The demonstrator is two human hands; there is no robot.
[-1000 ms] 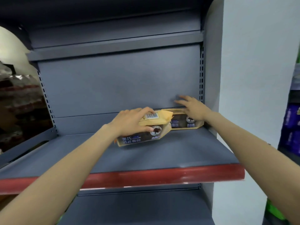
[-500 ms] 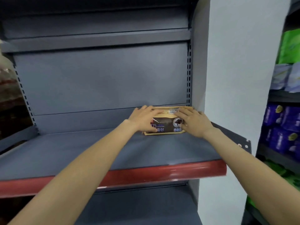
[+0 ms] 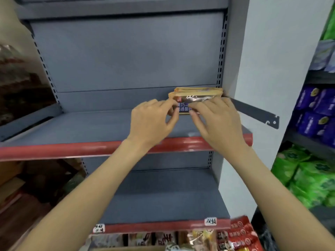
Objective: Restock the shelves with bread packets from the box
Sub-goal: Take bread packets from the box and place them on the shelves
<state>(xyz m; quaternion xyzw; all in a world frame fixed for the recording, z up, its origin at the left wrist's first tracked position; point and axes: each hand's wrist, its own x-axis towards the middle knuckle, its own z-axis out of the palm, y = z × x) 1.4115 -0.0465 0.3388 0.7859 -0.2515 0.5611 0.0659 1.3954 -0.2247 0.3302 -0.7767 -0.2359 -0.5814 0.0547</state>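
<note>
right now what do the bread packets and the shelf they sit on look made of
Bread packets: likely thin glossy plastic film, going by the bright glare streaks and crimped ends.
Shelf: looks like painted sheet metal, matt grey, with slotted uprights behind it; its red front strip is shinier, perhaps plastic.
</note>
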